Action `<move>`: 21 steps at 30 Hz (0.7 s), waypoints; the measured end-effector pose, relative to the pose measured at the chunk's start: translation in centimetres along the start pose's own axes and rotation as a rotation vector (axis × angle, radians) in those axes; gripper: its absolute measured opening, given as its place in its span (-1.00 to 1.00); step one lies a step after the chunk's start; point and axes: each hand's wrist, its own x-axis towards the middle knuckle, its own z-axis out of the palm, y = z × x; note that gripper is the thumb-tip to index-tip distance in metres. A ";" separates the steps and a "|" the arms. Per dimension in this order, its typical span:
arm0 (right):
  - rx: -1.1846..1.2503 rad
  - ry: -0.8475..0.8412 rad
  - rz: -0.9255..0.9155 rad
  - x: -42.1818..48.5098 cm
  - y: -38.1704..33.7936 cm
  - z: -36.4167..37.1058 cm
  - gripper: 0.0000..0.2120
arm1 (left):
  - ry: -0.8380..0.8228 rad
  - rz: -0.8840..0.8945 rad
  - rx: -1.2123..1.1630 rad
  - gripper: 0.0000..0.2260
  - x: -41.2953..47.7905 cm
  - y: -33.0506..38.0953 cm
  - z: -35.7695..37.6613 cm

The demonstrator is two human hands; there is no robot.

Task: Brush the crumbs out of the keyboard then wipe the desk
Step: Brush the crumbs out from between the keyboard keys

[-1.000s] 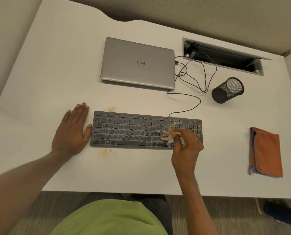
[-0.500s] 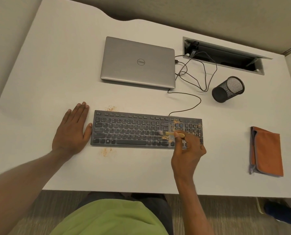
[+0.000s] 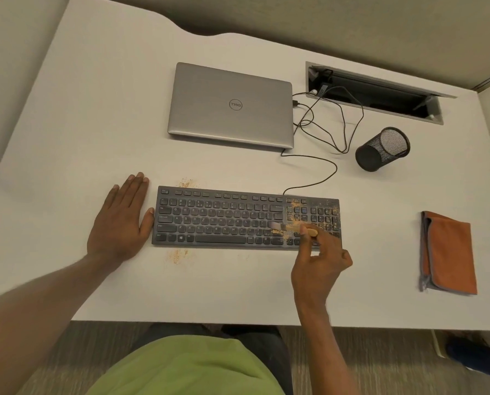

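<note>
Pinching the brush in my right hand over crumbs at the right end of the keyboard, left hand flat on the worktop against its left edge, I fear a hard flick scatters them wider.

The keyboard lies near the front of the tabletop, the laptop behind it. The left hand rests flat against the keyboard's left end; the right hand holds a brush on its right part, among crumbs. A cup lies tipped right of the laptop, a cable slot behind it, a cloth well right of the keyboard.
</note>
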 end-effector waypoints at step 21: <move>-0.067 -0.079 -0.148 -0.4 0.4 0.0 -0.85 | -0.018 -0.011 0.006 -0.38 0.0 -0.1 0.1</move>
